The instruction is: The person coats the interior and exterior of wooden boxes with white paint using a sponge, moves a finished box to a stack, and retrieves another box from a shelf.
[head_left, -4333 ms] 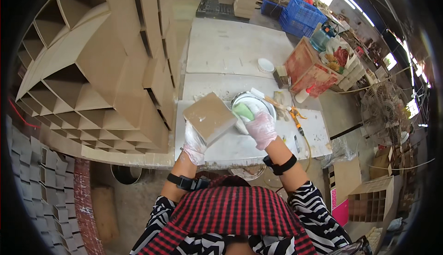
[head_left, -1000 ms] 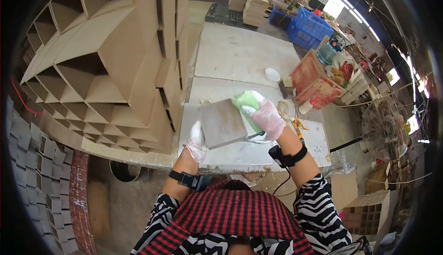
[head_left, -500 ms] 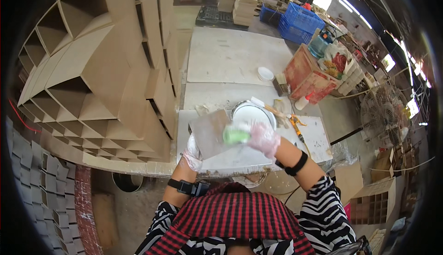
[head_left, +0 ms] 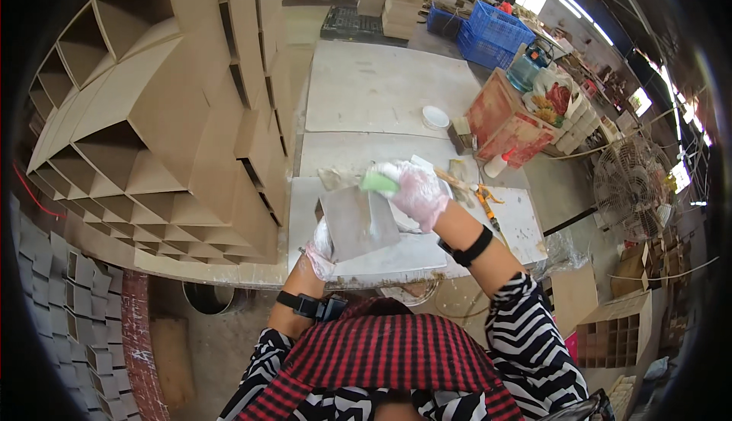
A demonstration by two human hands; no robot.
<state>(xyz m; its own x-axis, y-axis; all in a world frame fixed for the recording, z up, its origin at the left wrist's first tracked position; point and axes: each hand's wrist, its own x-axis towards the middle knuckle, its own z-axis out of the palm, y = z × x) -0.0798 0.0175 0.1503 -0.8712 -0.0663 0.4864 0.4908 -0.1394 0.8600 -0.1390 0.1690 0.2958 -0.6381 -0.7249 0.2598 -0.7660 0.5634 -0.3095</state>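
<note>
My left hand (head_left: 321, 243), in a whitish glove, holds a grey-brown square box (head_left: 357, 224) from its left side, tilted over the table. A dark gap at the box's left edge shows that it is hollow. In my right hand (head_left: 418, 197), gloved and smeared white, is a green sponge (head_left: 379, 184), at the upper edge of the box. Whether the sponge touches it I cannot tell. Beneath my right hand stands a round tub of white liquid (head_left: 407, 223), mostly covered. A wooden-handled brush (head_left: 450, 180) lies by its far side.
Tall stacks of brown boxes (head_left: 206, 131) crowd the left. Right of the tub lies a yellow-orange tool (head_left: 488, 198) with a hose. Farther back on the white-stained table (head_left: 381, 78) are a white bowl (head_left: 435, 118), a white bottle (head_left: 498, 165) and a red-smeared crate (head_left: 507, 128).
My right hand has moved up and left with the green sponge, from the box's right side to its upper edge. The box has shifted slightly, still in my left hand.
</note>
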